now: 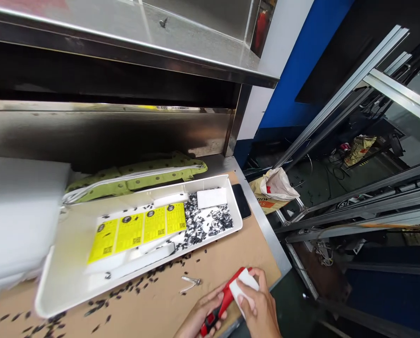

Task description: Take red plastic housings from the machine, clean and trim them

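At the lower right of the frame, near the bench (pixel 167 300) edge, the left hand (pixel 210 310) has its fingers wrapped around a red tool (pixel 227 296), and the right hand (pixel 262 303) has its fingers clamped on a white block (pixel 235 288). The block overlaps the tool's upper end and seems to touch it, though the hands hide the contact.

The work looks to be partway through: both things are in hand and brought together, but the block is not yet let go. Whether the tool has done anything to it cannot be told, as much of the block is covered.

At the centre left, the tray (pixel 67 263) holds three more white pieces, one (pixel 211 198) in its upper right corner, beside a yellow sheet (pixel 135 232) and a heap of black bits (pixel 221 220). Nothing shows whether those pieces are finished or waiting. More black bits lie strewn below the tray, and a small metal part (pixel 194 281) lies on the bench left of the tool; clearing these up would seem undone, if it is wanted.
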The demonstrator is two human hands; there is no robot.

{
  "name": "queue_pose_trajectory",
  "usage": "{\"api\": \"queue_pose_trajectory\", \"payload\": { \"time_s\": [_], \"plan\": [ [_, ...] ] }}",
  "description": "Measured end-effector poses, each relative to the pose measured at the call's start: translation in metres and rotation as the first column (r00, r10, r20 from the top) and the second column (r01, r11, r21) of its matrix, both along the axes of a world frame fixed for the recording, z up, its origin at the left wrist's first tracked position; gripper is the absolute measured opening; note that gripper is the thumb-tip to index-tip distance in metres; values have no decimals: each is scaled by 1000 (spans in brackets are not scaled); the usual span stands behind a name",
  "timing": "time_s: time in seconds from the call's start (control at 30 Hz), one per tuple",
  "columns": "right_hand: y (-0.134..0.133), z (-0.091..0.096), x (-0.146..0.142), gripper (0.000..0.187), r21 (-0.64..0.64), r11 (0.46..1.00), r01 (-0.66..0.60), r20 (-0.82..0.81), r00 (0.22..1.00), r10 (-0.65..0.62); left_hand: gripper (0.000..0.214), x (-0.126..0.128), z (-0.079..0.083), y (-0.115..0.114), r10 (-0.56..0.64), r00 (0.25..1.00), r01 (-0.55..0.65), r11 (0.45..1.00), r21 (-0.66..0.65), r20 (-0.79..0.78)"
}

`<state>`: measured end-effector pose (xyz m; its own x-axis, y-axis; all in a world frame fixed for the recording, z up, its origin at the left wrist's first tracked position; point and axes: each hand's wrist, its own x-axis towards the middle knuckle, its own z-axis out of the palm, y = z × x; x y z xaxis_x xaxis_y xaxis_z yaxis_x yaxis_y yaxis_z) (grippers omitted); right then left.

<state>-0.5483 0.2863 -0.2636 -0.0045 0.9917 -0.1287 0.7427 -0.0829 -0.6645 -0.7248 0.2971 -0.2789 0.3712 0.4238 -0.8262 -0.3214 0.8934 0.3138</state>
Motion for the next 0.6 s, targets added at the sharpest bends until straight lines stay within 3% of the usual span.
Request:
{"api": "queue_pose_trajectory", "payload": {
  "time_s": [0.2, 0.37, 0.6],
  "plan": [
    [-5, 20, -9, 30, -102, 994, -40, 38, 998, 44, 87, 3, -8, -2, -3, 1000, 0, 995, 98, 26],
    [19, 24, -9, 37, -230, 973, -20, 160, 985, 58, 71, 2, -17, -5, -13, 999, 7, 990, 139, 38],
    [22, 33, -1, 33, -234, 971, -49, 205, 974, 99, 65, 3, -26, -3, -20, 999, 14, 992, 124, 49]
  ]
}}
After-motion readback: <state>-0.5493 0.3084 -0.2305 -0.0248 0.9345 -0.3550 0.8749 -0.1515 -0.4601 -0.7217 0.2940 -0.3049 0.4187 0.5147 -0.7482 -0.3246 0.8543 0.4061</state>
